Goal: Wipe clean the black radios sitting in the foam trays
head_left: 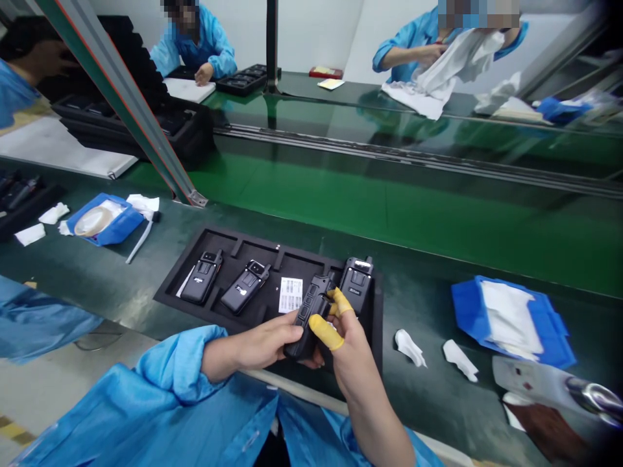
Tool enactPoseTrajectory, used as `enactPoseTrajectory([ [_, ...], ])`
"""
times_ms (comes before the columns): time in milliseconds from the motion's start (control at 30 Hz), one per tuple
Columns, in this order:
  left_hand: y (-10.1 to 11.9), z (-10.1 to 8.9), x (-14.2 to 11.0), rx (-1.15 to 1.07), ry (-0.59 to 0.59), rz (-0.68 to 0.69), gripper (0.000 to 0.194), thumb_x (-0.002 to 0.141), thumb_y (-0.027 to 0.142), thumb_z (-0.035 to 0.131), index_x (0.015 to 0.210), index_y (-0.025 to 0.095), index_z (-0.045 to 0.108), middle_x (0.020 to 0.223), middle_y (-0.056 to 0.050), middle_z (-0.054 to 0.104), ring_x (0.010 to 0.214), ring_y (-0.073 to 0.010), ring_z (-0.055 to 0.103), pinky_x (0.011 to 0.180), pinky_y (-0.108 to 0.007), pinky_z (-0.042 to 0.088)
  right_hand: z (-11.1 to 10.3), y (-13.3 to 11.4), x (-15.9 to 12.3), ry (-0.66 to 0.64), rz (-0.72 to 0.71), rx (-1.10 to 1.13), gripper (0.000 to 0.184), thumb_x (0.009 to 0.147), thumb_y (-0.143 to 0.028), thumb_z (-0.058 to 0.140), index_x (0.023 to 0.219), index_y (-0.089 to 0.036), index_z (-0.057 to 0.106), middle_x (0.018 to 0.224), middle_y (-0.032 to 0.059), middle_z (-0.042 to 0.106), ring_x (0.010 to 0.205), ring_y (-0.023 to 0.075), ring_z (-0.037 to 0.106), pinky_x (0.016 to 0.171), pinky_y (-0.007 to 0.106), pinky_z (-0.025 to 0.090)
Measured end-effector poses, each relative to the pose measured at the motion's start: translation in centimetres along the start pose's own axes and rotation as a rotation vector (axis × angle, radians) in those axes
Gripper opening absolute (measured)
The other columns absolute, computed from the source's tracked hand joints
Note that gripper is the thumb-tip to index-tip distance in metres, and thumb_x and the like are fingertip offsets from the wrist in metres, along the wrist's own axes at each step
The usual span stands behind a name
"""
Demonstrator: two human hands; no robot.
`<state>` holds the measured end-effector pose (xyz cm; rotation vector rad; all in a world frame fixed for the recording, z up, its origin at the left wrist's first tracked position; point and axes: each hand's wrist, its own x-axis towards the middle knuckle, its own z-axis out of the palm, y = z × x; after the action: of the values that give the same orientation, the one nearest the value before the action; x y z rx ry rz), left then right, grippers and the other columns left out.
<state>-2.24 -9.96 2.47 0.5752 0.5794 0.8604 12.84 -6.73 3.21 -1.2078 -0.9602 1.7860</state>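
Note:
A black handheld radio (309, 314) is held tilted over a black foam tray (195, 305), its side keys facing up. My left hand (267, 338) grips its lower end, the thumb lying along the casing. Yellow finger cots cover the thumb and a finger of my right hand (343, 331), which closes on the radio's other side. Two more radios, one at the left (200, 277) and another beside it (244, 287), lie in the tray. A further radio (357, 285) rests at its right end, partly behind my right hand. A white label sheet (291, 295) lies in the tray's middle.
To the right stand a blue bin (462, 314) of white cloths, crumpled wipes (409, 347) and a metal-topped bottle (596, 397). Another blue bin (109, 233) is at left. A slanted post (126, 97) rises near stacked black trays (141, 123). Co-workers sit across the green belt (341, 181).

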Motion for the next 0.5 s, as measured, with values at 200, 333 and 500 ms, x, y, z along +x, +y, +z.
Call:
enactPoseTrajectory([
  [200,1.5,-0.5,0.3,0.153,-0.010,-0.038,0.058,0.066,0.037,0.080,0.116,0.016,0.060,0.099,-0.008,0.067,0.087,-0.0197,0.063,0.082,-0.032,0.045,-0.2,-0.4,-0.2,-0.082,0.002,-0.005,0.079,0.063,-0.038,0.078,0.134,-0.026,0.044,0.097,0.0020,0.066,0.081,0.0192,0.063,0.068,0.031,0.053],
  [333,2.2,-0.6,0.6,0.259,-0.038,-0.052,0.062,0.059,0.040,0.084,0.111,0.016,0.063,0.104,-0.008,0.068,0.096,-0.0222,0.062,0.087,-0.033,0.043,-0.3,-0.8,-0.2,-0.117,0.026,-0.044,0.081,0.058,-0.035,0.080,0.132,-0.025,0.046,0.101,0.0027,0.067,0.085,0.0207,0.062,0.074,0.034,0.053],
  [500,2.2,-0.5,0.5,0.331,0.006,-0.069,0.065,0.057,0.047,0.084,0.110,0.015,0.064,0.105,-0.008,0.067,0.095,-0.0217,0.060,0.082,-0.030,0.042,-0.4,-0.7,-0.3,-0.124,0.023,-0.033,0.084,0.058,-0.034,0.080,0.134,-0.025,0.044,0.110,0.0034,0.065,0.092,0.0205,0.062,0.085,0.036,0.050],
])
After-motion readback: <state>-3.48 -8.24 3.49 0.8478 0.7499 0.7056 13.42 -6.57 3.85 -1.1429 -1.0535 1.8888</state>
